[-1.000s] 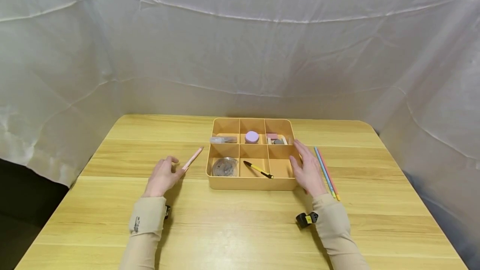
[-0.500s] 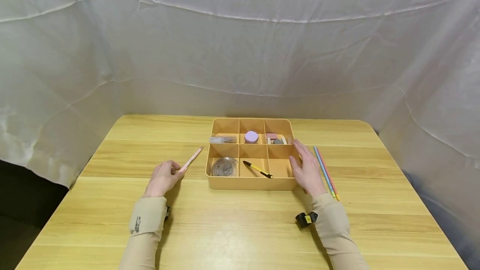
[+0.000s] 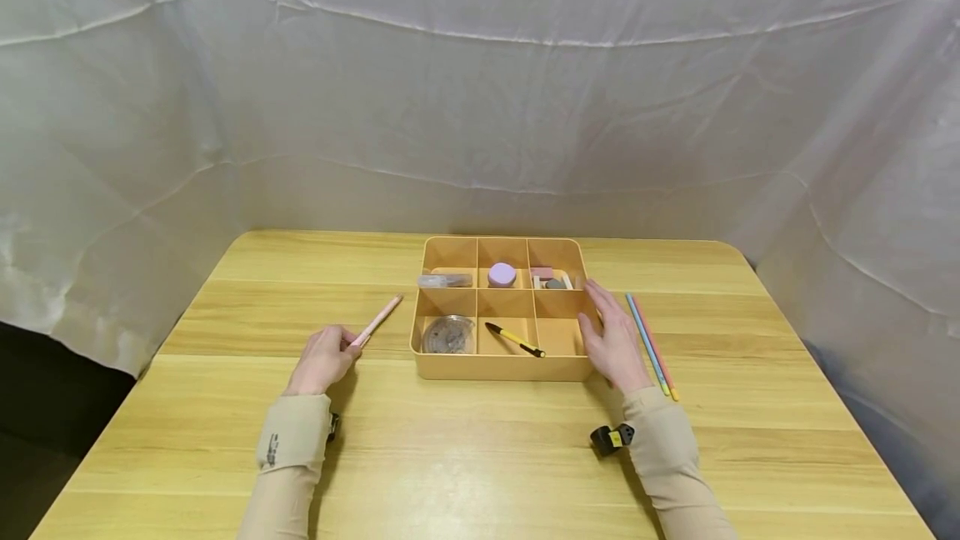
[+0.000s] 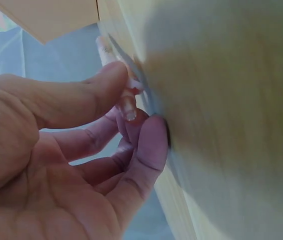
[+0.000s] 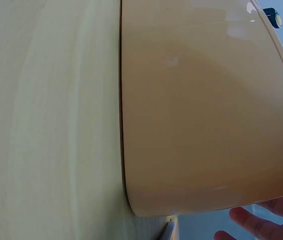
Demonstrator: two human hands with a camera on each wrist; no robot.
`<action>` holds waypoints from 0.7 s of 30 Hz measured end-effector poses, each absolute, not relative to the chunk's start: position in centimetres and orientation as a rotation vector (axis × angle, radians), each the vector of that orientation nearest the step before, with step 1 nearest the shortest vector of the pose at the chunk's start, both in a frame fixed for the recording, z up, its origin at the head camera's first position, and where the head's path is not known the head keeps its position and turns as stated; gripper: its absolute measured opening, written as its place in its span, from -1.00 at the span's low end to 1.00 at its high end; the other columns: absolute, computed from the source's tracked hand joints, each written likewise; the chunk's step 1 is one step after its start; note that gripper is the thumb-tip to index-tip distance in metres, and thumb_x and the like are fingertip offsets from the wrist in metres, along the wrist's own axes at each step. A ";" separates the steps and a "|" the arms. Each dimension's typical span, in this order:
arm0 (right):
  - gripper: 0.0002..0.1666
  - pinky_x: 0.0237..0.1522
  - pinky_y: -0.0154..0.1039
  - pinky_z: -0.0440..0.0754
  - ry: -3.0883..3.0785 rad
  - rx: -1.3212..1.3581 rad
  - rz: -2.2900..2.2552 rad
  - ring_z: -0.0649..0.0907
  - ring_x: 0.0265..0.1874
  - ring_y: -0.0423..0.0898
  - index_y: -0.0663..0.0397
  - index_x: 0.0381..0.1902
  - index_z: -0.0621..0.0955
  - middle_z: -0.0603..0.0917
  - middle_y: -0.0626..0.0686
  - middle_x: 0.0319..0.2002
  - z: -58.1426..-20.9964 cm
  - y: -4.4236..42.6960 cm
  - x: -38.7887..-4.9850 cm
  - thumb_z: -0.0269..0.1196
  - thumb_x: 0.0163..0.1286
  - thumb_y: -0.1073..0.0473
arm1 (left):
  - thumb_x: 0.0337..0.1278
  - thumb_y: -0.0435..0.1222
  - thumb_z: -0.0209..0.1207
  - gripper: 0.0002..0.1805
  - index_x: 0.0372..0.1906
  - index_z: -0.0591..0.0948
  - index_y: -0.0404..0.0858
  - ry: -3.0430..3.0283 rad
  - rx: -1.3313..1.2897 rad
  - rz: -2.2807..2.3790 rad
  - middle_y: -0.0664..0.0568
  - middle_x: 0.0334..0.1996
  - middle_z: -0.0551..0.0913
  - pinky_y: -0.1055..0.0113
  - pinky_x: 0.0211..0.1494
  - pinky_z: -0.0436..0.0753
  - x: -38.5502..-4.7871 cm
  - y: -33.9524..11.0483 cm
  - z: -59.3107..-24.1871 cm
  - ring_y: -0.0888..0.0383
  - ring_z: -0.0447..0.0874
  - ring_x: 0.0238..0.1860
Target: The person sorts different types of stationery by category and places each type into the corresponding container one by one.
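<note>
Left hand in a pinch on the pink pen, its free end forward-right, apart from the tray.

Room to pass lies over the yellow wood-grain counter in front of the orange six-compartment plastic tray; the person's right hand blocks the tray's right side, and draped grey cloth walls off the far edge
</note>
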State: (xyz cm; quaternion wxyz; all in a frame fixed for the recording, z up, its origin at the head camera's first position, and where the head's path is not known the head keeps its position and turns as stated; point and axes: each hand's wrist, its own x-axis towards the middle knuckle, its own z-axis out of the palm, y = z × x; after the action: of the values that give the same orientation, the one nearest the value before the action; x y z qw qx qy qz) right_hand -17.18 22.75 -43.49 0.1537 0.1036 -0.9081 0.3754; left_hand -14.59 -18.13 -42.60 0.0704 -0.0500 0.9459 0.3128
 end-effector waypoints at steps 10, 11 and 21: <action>-0.40 0.43 0.24 0.39 -2.631 0.283 1.097 0.40 0.42 0.34 0.41 0.40 0.38 0.39 0.34 0.45 -43.3 22.7 -17.2 0.15 0.44 0.36 | 0.40 -0.42 0.04 -0.70 0.10 0.51 -0.53 2.775 -0.187 0.955 -0.27 -0.15 0.58 0.32 -0.30 0.48 -14.0 -18.1 -41.5 0.02 0.45 -0.27; -0.40 0.43 0.23 0.38 -2.631 0.284 1.098 0.40 0.42 0.34 0.41 0.40 0.38 0.39 0.34 0.45 -43.3 22.7 -17.2 0.15 0.44 0.37 | 0.40 -0.42 0.04 -0.70 0.11 0.51 -0.52 2.763 -0.193 0.967 -0.26 -0.15 0.58 0.33 -0.31 0.48 -14.0 -18.1 -41.4 0.04 0.45 -0.28; -0.40 0.43 0.24 0.39 -2.622 0.283 1.092 0.40 0.42 0.33 0.40 0.40 0.39 0.39 0.35 0.44 -43.4 22.7 -17.2 0.14 0.43 0.37 | 0.44 -0.45 -0.02 -0.67 0.19 0.41 -0.54 2.826 -0.193 1.165 -0.30 -0.18 0.57 0.34 -0.34 0.48 -13.8 -17.8 -40.2 0.03 0.47 -0.31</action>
State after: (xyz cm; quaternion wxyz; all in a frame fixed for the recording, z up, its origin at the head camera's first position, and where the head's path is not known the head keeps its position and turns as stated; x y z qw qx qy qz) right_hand -17.22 22.71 -43.35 0.1428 0.0983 -0.9091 0.3787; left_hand -13.83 -17.82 -40.17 0.0395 -0.0631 0.9219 0.3802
